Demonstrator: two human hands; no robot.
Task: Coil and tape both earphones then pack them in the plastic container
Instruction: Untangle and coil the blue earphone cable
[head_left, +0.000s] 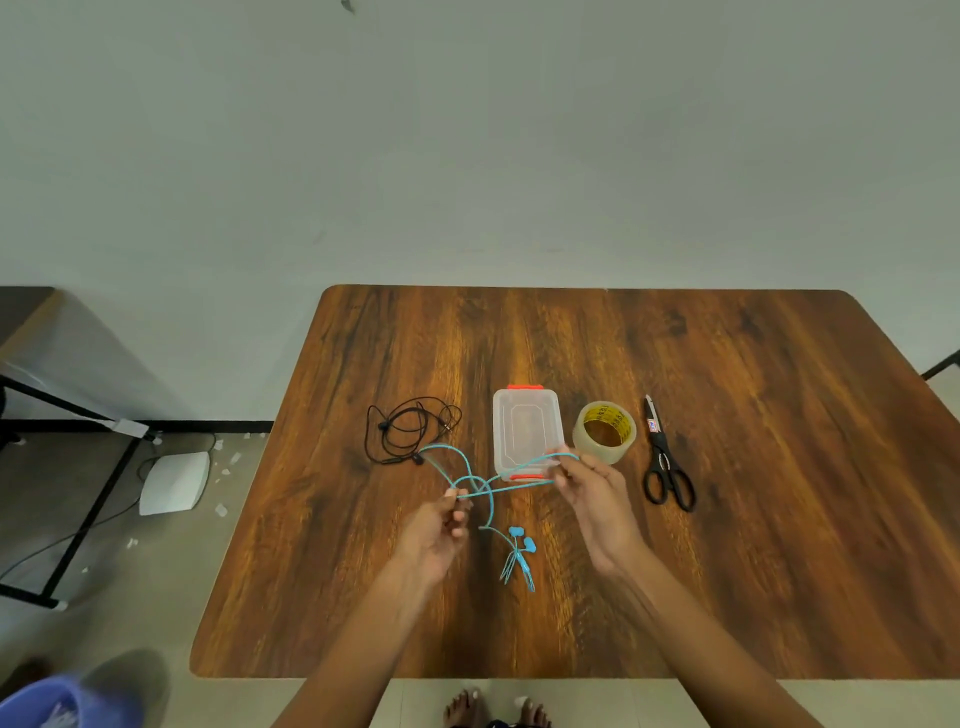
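From the head view, both hands are up over the wooden desk (727, 519) with the blue earphones (485, 491) strung between them. The left hand (439, 530) has its grip pinched on the cable at its fingertips, the other fingers curled in below. The right hand (592, 493) pinches the far end of a loop, thumb and fingers pressed on the cord just in front of the plastic container (527, 434). Between the two hands the blue cable runs nearly taut, and more of it arcs up and back in loose loops that cross near the left fingertips. One strand drops down to the desk — the two blue earbuds lie there between the forearms, with thin cord ends trailing toward the near edge.

The container sits mid-desk, clear with its lid on and orange clips at the far and near ends. To its left lies the black earphones (408, 431), a loose tangle flat on the wood, its near side close to the blue loops. To the container's right stands a roll of clear tape (604, 431) with a yellow core, just beside it, and further right a pair of black-handled scissors (665, 457), blades pointing away.

Off the desk — a white flat object (174, 483) on the floor at left with a cable, scraps of white scattered about it, and bare feet (496, 712) at the bottom edge.
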